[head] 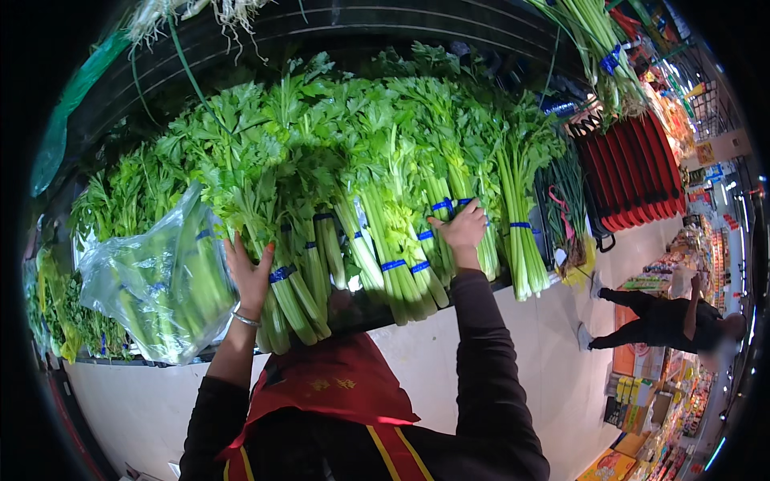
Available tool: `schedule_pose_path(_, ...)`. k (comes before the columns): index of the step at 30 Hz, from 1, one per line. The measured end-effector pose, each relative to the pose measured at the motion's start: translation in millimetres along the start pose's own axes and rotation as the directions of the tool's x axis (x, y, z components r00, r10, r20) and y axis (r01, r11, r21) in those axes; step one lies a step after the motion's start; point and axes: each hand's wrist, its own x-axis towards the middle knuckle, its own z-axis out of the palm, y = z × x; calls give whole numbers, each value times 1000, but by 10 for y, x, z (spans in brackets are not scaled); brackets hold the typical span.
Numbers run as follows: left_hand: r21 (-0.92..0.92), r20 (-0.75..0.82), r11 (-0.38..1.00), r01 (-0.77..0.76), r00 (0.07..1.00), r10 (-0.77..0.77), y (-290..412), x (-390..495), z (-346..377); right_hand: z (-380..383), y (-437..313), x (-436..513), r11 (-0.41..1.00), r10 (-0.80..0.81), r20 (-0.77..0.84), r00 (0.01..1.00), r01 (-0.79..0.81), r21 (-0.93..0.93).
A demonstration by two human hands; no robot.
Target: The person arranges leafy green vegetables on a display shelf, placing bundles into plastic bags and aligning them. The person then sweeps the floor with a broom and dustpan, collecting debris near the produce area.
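Bunches of celery, leaves toward the back and stalks toward me, fill the display shelf (352, 306). My left hand (249, 276) has its thumb and fingers spread. It is against the left side of a celery bunch (295, 294) bound with blue tape, beside a clear plastic bag (168, 288) covering other celery. Over banded stalks farther right lies my right hand (464, 231), thumb and fingers apart. Its palm side is hidden, so whether it grips a bunch cannot be told. To its right is another taped celery bunch (522, 252).
Roots and green stalks (601, 54) hang above the shelf. Thin dark-green stalks with a pink tie (565, 210) lie at its right end. Beyond are stacked red baskets (631, 171). A person (662, 321) stands in the aisle, right. Tiled floor (421, 361) lies below the shelf.
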Motion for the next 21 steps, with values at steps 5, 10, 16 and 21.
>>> schedule_pose_path(5, 7, -30, 999, -48, 998, 48, -68, 18, 35, -36, -76, 88, 993, 16, 126, 992, 0, -119)
schedule_pose_path(10, 5, -68, 999, -51, 996, 51, -2, -19, -34, -231, -343, 98, 965, 58, 283, 957, 19, -262)
schedule_pose_path(16, 56, -70, 998, -32, 997, 36, 115, -16, -75, -80, -160, 159, 994, 3, 195, 981, 19, -108)
schedule_pose_path(21, 30, -71, 1000, -6, 997, 8, 151, -30, -131, -279, 80, 428, 992, -126, 319, 939, 111, 65)
